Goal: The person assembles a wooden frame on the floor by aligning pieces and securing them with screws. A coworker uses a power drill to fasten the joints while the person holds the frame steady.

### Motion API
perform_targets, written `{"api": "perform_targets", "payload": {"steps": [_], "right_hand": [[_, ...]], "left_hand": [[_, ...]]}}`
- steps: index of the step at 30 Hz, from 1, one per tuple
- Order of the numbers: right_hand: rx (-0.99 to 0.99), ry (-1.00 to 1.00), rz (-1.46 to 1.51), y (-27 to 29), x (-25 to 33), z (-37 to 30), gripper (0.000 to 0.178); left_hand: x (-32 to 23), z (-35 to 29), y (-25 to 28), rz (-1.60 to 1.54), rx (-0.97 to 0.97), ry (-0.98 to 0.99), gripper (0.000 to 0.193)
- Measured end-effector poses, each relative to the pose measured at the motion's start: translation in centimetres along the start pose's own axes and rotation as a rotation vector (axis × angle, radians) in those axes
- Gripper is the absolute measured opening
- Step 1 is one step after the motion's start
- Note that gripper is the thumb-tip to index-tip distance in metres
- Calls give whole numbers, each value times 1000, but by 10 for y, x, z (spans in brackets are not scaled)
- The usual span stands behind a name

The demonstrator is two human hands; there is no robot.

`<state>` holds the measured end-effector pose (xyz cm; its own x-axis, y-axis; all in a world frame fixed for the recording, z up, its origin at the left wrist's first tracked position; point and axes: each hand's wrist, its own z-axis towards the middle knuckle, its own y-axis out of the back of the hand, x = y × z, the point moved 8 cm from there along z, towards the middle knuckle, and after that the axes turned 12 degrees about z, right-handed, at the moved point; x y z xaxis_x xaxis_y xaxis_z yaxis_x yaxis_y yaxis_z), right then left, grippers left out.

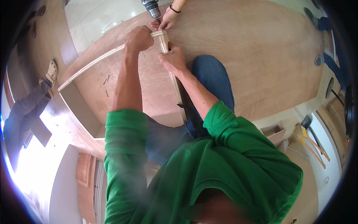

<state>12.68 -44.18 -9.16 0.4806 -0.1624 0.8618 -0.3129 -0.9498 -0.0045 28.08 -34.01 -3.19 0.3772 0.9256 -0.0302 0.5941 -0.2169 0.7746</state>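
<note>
An open plywood box frame (97, 61) stands on a large wooden sheet in front of me. My left hand (139, 39) is closed over its far board, just left of the far right corner. Just nearer than that corner, my right hand (173, 59) grips the right-hand side board (164, 44). Beyond the corner, a co-worker's hand (170, 19) with a black wristband has its fingers at the joint. A power drill (151, 8) points down at those fingers; whoever holds it is out of view, and its tip is hard to make out.
Several screws (106, 80) lie inside the frame on the wooden sheet (268, 56). My bent knee (214, 76) is right of the frame. People's feet show at left (52, 71) and far right (320, 59). A broom (300, 136) and a small wooden box (274, 132) are at right.
</note>
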Motion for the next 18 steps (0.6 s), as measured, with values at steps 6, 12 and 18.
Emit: {"api": "perform_targets", "payload": {"steps": [6,12,18], "right_hand": [[4,-67,150,-1,-3,-5,17],[-49,-51,77,4,12,-6,20],[-2,-110,158,3,20,-11,28]], "left_hand": [[-1,-2,1,6,16,1,45],[0,-1,0,3,-11,2,50],[1,-1,0,16,1,30,45]]}}
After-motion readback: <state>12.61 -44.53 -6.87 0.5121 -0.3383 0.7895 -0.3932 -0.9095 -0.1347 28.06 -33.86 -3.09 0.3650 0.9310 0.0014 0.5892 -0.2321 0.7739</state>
